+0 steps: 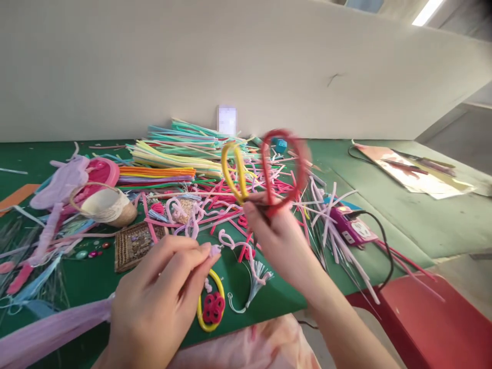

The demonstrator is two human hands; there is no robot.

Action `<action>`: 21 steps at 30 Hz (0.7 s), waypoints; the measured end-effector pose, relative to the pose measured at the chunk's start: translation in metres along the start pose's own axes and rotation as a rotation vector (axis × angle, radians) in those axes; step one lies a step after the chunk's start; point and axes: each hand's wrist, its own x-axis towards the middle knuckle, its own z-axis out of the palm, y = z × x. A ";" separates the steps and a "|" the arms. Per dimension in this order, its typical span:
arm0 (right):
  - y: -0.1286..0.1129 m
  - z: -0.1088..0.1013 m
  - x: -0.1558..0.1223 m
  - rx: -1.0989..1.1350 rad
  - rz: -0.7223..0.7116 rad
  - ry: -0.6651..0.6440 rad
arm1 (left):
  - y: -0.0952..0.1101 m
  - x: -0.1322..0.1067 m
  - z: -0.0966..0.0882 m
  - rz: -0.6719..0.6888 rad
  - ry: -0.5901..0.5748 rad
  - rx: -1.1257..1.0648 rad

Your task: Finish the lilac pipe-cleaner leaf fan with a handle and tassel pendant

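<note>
My right hand is closed round the blade end of a pair of scissors, whose large loop handles stand upward, one yellow and one red. The red loop is smeared by motion, and the blades are mostly hidden. My left hand pinches the small tip of a lilac fuzzy stem between thumb and forefinger. A thick lilac length comes out behind that hand toward the lower left. Just beyond the fingers lies a yellow oval loop with a dark pink flower shape in it.
Bundled pipe cleaners and loose pink ones cover the green table. A small basket, a woven tray and beads lie left. At right are a purple power strip, its cable, knives and a red stool.
</note>
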 end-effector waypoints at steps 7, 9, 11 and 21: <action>0.024 0.059 -0.007 -0.707 -0.102 -0.350 | 0.004 -0.001 -0.021 -0.185 0.031 -0.049; 0.020 0.065 -0.007 -0.766 -0.149 -0.445 | 0.001 0.001 -0.024 -0.179 0.038 -0.062; 0.011 0.059 -0.005 -0.706 -0.181 -0.448 | -0.002 0.002 -0.026 -0.186 0.038 -0.067; -0.044 0.002 -0.014 0.229 -0.036 -0.255 | 0.001 0.003 -0.025 -0.226 0.001 -0.059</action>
